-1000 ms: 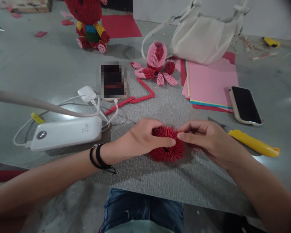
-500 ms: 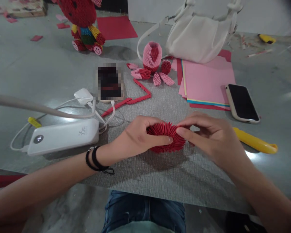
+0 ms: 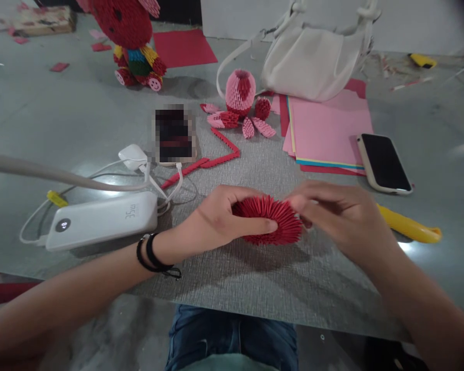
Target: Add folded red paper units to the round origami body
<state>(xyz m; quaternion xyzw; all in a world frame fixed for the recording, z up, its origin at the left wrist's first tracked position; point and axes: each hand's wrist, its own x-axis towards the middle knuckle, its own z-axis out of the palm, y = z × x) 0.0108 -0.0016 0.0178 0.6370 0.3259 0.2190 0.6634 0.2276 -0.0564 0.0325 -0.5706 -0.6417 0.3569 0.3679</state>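
Note:
A round red piece of folded-paper modules point(image 3: 282, 219), its points fanning outward, is held above the grey table covering. My left hand point(image 3: 228, 216) grips its left side, thumb laid across the middle, other fingers hidden behind it. At the upper right rim is my right hand point(image 3: 332, 211), thumb and fingertips pinched together and slightly blurred; whether a small paper module sits between them I cannot make out. Beyond the hands stand a pink and red folded-paper vase shape point(image 3: 240, 93) and several petal-like paper pieces point(image 3: 248, 127). A chain of red modules point(image 3: 224, 157) lies nearer.
Left are a white power bank point(image 3: 102, 220), cables and a blurred-out phone point(image 3: 175, 135). To the right lie stacked coloured paper point(image 3: 332, 129), another phone point(image 3: 385, 164) and a yellow tool point(image 3: 412, 225). A white bag point(image 3: 313, 62) and a paper figure point(image 3: 139, 62) stand behind.
My right hand has shifted slightly right, its fingertips drawing back a little from the rim. The red paper piece has tilted and moved slightly right in my left hand.

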